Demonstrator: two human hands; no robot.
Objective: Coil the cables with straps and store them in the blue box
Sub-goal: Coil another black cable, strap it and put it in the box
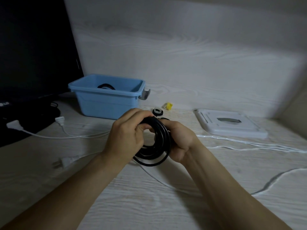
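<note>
A coiled black cable (pixel 157 143) is held upright above the table between both hands. My left hand (pixel 127 133) grips the coil's top left, fingers curled over it. My right hand (pixel 179 140) grips its right side from behind. The blue box (pixel 106 103) stands behind the hands, with another black coil (pixel 105 86) inside. A black-and-white strap roll (pixel 157 112) and a yellow strap (pixel 169 106) lie just behind my hands. A white cable (pixel 249 143) runs loose across the table.
A white lid (pixel 232 127) lies flat at the right. A dark monitor (pixel 33 47) stands at the back left, with black cables (pixel 41 113) below it. White plugs (pixel 15 126) (pixel 60 121) (pixel 64 162) lie at the left. A wall stands behind.
</note>
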